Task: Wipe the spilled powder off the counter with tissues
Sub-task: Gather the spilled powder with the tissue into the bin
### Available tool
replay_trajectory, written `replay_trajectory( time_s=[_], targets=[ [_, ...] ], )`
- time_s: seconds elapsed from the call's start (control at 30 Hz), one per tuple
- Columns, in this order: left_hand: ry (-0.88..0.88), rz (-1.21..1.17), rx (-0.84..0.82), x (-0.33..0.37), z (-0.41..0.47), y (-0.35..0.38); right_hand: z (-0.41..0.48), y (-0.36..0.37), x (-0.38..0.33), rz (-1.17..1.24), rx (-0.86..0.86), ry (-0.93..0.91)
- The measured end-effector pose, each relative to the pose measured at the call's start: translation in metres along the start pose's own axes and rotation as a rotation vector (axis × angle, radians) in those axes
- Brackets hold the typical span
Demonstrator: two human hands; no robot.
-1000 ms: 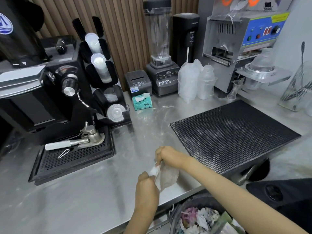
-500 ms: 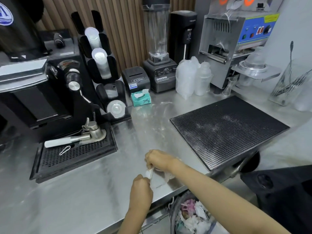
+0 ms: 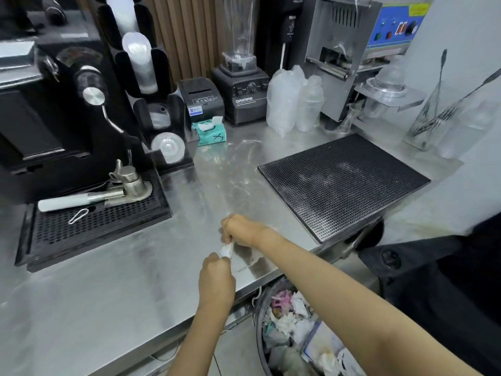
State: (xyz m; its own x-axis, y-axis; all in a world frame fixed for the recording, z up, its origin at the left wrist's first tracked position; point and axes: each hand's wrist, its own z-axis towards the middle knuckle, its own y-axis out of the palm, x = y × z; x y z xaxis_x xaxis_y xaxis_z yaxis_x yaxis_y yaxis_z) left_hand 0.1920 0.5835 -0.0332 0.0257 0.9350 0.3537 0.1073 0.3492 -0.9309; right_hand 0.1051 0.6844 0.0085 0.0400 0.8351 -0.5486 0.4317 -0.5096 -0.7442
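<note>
I had my left hand curled, back up, pinching one end of the tissue; my right hand sat just beyond, fingers curled down on it, forearm stretched in from the right.

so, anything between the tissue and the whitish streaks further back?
Nothing visible. The left hand and right hand hold the tissue near the front edge; bare counter runs to the streaks; black mat right, drip tray left.

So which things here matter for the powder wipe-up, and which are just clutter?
In play: left hand and right hand, both pinching the tissue; counter; tissue box; waste bin.
Lying about: blender; receipt printer; portafilter; black mat; cup sealer.
</note>
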Motion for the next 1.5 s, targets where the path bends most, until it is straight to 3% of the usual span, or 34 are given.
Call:
replay_trajectory(
  time_s=[0.27,0.47,0.63,0.77,0.87,1.0,1.17,1.33,1.43,1.5],
  targets=[
    [-0.06,-0.052,0.019,0.003,-0.01,0.005,-0.001,-0.002,0.013,-0.084,-0.147,-0.15],
    [-0.203,-0.076,0.078,0.033,-0.02,0.013,0.0,-0.007,0.027,0.037,-0.145,-0.173],
    [-0.221,-0.06,0.123,0.064,-0.022,0.022,0.004,-0.018,0.043,-0.049,-0.193,-0.275],
    [-0.186,-0.128,0.103,0.08,-0.005,0.024,0.012,-0.034,0.059,-0.154,-0.168,-0.318],
    [-0.13,-0.259,0.184,0.079,0.019,0.007,0.017,-0.061,0.068,-0.185,-0.016,-0.332],
    [-0.039,-0.261,0.135,0.061,0.069,-0.011,0.042,-0.086,0.075,-0.233,0.132,-0.405],
    [-0.016,-0.17,0.012,0.04,0.104,-0.006,0.064,-0.066,0.084,-0.238,0.152,-0.312],
    [-0.167,-0.384,0.048,0.041,0.099,0.006,0.067,-0.037,0.109,-0.266,0.211,-0.277],
    [-0.049,-0.372,-0.019,0.045,0.076,0.01,0.055,-0.02,0.13,-0.306,0.183,-0.298],
    [0.064,-0.231,-0.056,0.045,0.06,0.015,0.039,-0.013,0.14,-0.286,0.154,-0.311]
  ],
)
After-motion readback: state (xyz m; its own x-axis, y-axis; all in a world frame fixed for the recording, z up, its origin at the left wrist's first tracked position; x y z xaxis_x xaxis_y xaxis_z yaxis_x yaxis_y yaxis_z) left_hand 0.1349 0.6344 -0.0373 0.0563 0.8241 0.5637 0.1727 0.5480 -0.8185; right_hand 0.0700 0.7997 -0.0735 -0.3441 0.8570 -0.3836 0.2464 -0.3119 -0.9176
